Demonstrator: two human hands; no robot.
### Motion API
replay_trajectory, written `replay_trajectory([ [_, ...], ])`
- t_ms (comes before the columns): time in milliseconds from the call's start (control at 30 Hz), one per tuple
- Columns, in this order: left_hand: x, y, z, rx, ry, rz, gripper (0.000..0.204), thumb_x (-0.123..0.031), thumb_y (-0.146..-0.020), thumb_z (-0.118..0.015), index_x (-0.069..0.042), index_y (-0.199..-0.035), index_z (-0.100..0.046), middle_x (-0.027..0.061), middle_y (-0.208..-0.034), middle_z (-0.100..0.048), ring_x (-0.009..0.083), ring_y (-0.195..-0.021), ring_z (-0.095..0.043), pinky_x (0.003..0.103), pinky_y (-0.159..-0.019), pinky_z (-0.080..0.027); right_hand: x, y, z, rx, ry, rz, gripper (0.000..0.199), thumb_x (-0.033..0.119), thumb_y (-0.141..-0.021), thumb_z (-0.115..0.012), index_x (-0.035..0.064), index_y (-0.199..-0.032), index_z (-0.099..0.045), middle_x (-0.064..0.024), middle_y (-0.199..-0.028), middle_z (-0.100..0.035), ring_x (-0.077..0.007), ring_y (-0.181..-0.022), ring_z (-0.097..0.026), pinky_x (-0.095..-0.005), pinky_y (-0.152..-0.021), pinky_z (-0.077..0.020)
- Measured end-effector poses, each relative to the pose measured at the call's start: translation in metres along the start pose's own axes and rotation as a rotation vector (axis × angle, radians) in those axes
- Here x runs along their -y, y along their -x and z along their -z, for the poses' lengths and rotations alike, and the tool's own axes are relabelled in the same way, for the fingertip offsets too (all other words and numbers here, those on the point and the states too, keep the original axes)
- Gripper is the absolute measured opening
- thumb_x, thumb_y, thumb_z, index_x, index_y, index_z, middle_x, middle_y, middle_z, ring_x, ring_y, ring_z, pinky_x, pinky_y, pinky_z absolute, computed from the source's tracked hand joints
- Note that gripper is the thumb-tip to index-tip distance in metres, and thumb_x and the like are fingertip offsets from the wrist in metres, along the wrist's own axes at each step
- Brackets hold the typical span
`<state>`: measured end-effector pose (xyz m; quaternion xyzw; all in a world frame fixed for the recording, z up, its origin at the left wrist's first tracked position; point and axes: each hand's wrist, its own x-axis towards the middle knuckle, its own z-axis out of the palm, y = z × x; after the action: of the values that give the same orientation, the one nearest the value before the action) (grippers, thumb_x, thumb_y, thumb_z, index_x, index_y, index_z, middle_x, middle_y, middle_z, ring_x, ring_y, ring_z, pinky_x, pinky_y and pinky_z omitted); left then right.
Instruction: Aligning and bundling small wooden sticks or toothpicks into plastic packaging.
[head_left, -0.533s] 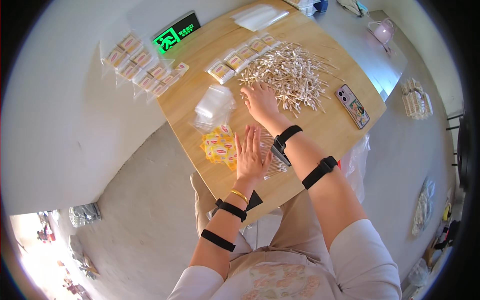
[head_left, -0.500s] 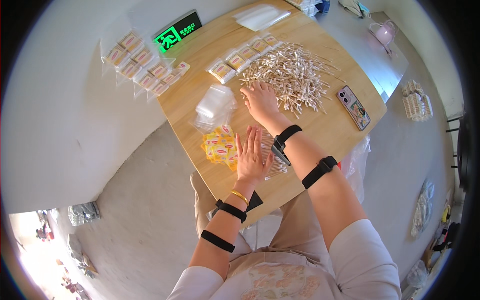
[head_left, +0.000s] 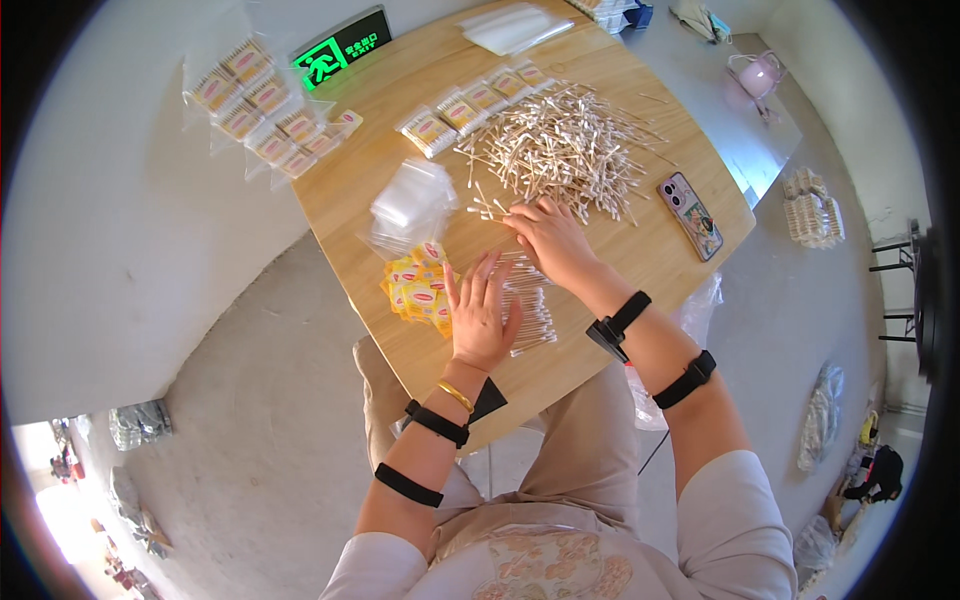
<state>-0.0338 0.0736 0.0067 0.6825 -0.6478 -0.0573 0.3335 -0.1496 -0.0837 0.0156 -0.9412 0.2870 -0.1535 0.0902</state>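
Note:
My left hand lies over the left end of a row of cotton swabs laid side by side, its fingers spread apart. At the near left edge of the loose cotton swab heap, my right hand has its fingers bent round a few swabs, whose tips stick out to the left. Its fingertips partly hide how they are gripped. Just left of my left hand sits a pile of yellow printed cards. Beyond that pile lie clear plastic bags.
Filled swab packets stand in a line behind the heap. More packets sit in clear bags by the wall, beside a lit green sign. A phone lies at the right; plastic sheets lie at the far edge.
My right hand has come back from the heap toward me, with a few swabs now at its fingertips. My left hand stays by the row, its fingers slightly more bent.

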Motion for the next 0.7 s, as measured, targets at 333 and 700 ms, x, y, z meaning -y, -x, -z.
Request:
replay_trajectory([
  [333,0.033,-0.06,-0.001,0.029,-0.18,0.042,0.059,-0.007,-0.083,-0.063,-0.01,-0.14,-0.047,0.012,-0.146,-0.045,0.0327,-0.136,-0.041,0.049,-0.119,-0.025,-0.011,0.017,0.03,-0.018,-0.213,-0.12,0.018,0.013,-0.083,-0.069,0.0092,-0.1,-0.07,-0.003,-0.104,-0.064,-0.0276,-0.107,-0.054,-0.0407,-0.096,-0.0444],
  [700,0.072,-0.118,0.017,0.259,-0.192,-0.121,0.02,-0.003,-0.077,-0.071,-0.016,-0.091,-0.068,0.0012,-0.112,-0.06,0.0245,-0.113,-0.054,0.042,-0.098,-0.041,-0.003,-0.001,-0.001,-0.099,-0.236,-0.181,0.021,0.018,-0.079,-0.076,0.0108,-0.095,-0.065,-0.0046,-0.099,-0.06,-0.0267,-0.105,-0.054,-0.0403,-0.093,-0.0445],
])
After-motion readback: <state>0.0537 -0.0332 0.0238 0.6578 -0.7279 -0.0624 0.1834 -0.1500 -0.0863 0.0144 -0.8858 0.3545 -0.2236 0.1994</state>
